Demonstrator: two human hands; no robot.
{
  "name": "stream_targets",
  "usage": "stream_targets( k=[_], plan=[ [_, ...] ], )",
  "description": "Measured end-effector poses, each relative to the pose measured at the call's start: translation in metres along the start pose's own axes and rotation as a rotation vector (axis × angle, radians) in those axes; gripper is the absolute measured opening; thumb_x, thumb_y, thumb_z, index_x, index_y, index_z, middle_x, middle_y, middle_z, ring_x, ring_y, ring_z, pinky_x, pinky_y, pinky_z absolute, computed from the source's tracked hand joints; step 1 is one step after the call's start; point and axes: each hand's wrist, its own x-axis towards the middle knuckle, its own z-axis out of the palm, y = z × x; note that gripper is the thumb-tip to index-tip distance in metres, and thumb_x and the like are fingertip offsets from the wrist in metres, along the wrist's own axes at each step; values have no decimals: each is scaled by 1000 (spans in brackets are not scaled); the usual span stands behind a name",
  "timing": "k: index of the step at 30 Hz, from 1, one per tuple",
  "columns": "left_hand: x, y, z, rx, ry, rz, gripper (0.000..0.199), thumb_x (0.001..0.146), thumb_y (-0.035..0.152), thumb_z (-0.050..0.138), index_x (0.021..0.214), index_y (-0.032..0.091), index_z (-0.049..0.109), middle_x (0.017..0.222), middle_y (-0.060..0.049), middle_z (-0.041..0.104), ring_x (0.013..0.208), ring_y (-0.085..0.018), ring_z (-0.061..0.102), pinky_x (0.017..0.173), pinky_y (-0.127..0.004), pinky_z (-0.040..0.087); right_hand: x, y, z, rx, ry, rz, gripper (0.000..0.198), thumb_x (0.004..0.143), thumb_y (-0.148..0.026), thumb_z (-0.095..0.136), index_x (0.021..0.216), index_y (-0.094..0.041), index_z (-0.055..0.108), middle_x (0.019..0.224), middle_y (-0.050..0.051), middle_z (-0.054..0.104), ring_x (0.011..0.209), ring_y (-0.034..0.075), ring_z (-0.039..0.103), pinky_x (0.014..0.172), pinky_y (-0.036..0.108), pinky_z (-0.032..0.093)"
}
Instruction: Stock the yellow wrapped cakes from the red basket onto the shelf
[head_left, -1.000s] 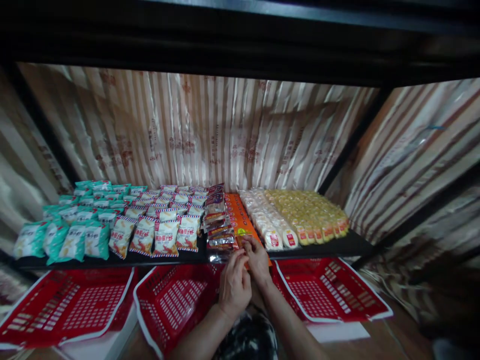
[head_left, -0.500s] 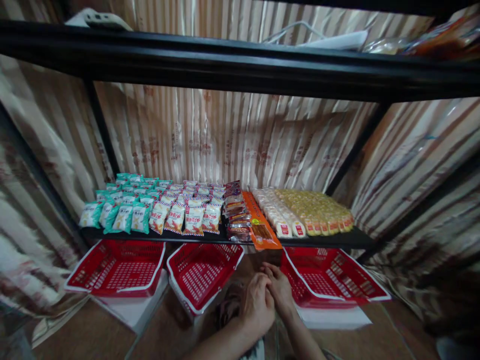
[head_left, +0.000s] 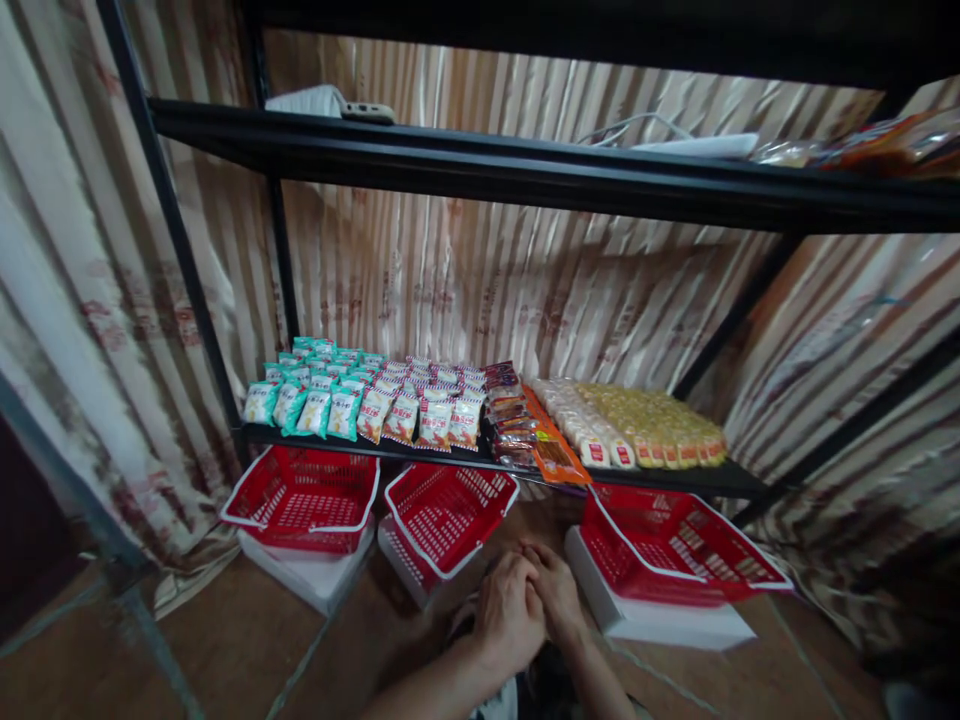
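Observation:
My left hand point(head_left: 511, 605) and my right hand point(head_left: 556, 592) rest against each other low in the middle of the view, in front of the shelf. The left fingers are curled in, and the right hand presses against them with its fingers folded over. No object shows in either hand. Closest to them are a red basket point(head_left: 424, 566) on the left and another red basket point(head_left: 652, 584) on the right. Both hands are apart from the baskets and from the snacks on the shelf.
The black lower shelf point(head_left: 739, 482) bears turquoise snack bags point(head_left: 316, 412), striped white bags point(head_left: 435, 422), brown packets point(head_left: 513, 430), an orange packet point(head_left: 556, 452) and yellow packs point(head_left: 651, 420). A third red basket point(head_left: 304, 540) stands at left. White boxes point(head_left: 679, 624) lie beneath some baskets.
The view has shifted, so the shelf and baskets sit further right and more of the left side shows. My hands have stayed together, drawn in slightly closer.

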Motion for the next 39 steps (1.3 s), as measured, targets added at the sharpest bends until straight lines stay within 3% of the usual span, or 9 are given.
stream_targets(
  k=[8,13,21,26,32,39],
  plan=[
    [-40,-21,-29,21,-5,-88,31,70,2,39,89,18,58,100,-6,60,99,-18,54,93,-31,41,-40,5,35,8,-64,21,44,59,-49,52,80,-15,69,81,13,72,77,26,67,68,31,52],
    [-51,-26,-60,83,-41,-69,30,72,5,40,91,15,59,100,-8,61,98,-20,56,91,-32,42,-55,-6,60,51,-134,7,38,60,-46,51,74,-15,69,69,9,71,68,24,66,60,30,51],
    [-58,-42,-97,97,70,24,37,72,3,39,100,18,57,105,-6,61,103,-17,55,94,-31,42,-47,-38,98,84,-76,-111,30,62,-43,54,72,-18,67,72,7,71,71,22,66,64,30,52],
    [-53,-49,-128,147,105,81,41,70,2,39,103,16,58,106,-8,62,103,-18,56,95,-32,43,-32,-56,124,235,-147,-95,26,61,-39,52,73,-18,64,66,5,69,63,20,65,60,29,52],
    [-48,-85,-187,260,200,102,39,72,2,39,103,15,59,101,-8,62,98,-17,57,91,-31,45,-20,-79,185,269,-238,-95,23,65,-36,49,74,-18,61,65,3,68,56,16,63,55,27,51],
    [-38,-140,-247,351,322,-30,37,71,1,40,100,15,59,102,-7,61,97,-17,58,90,-31,46,-10,-112,273,227,-324,-110,23,68,-31,48,79,-17,62,64,2,68,53,14,62,52,24,49]
  ],
)
